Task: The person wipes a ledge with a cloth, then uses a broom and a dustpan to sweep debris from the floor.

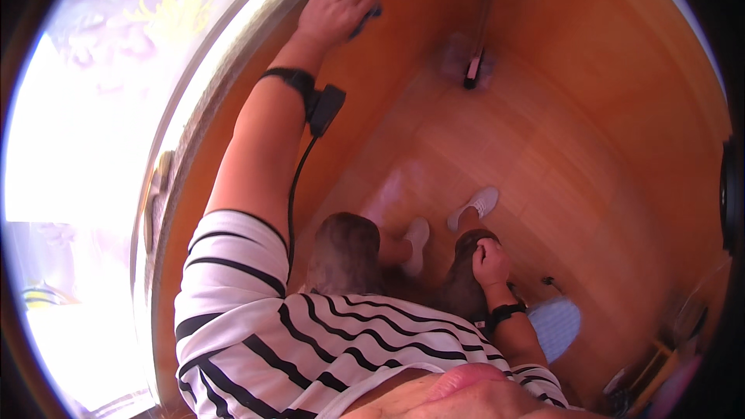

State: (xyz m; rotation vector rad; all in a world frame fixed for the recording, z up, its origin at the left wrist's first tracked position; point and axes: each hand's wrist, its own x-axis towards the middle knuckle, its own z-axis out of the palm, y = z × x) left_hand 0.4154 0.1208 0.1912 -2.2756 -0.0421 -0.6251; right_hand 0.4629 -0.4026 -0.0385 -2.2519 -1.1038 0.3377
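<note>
My left hand (336, 10), arm stretched out, presses a dark blue cloth (366, 20) against the orange-brown wall panel (343, 145) just below the window ledge (233, 64). Only edges of the cloth show past my fingers. A black strap (294, 78) on that forearm carries a small black device (327, 109) with a cable running towards my shoulder. My right hand (492, 262) rests by the knee of my dark trouser leg (470, 270), fingers curled in. Whether it pinches the fabric is not clear. Another black strap (505, 315) circles the right wrist.
A long-handled cleaning tool (476, 58) leans in the far corner. Bright windows (75, 145) with coloured decoration run along the left. A light-blue stool seat (557, 323) stands by my right arm. Blurred items (652, 369) lie at lower right, above wood-look flooring (524, 157).
</note>
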